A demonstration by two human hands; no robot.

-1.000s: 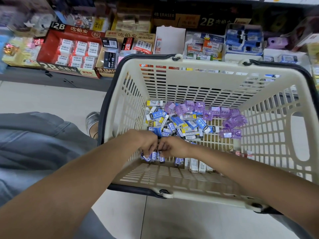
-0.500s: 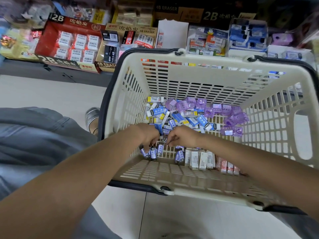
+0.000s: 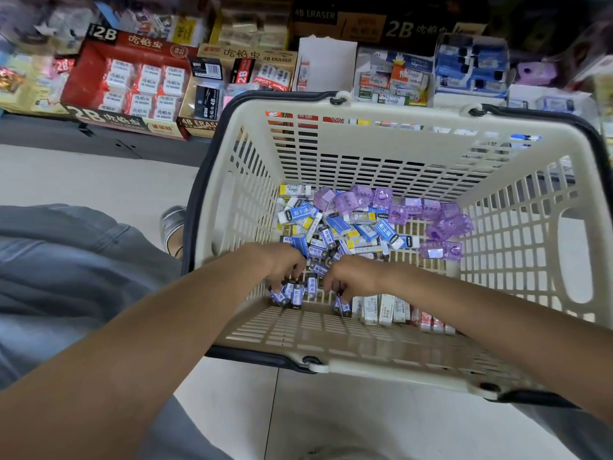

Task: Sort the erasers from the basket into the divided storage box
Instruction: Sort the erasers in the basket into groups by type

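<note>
Both hands are down in the basket [image 3: 381, 144] among the erasers [image 3: 335, 230], the left hand [image 3: 285, 265] curled round several blue ones, the right hand [image 3: 351, 277] pinching one upright, apparently grouping like kinds before transfer; no divided box is identifiable.
</note>
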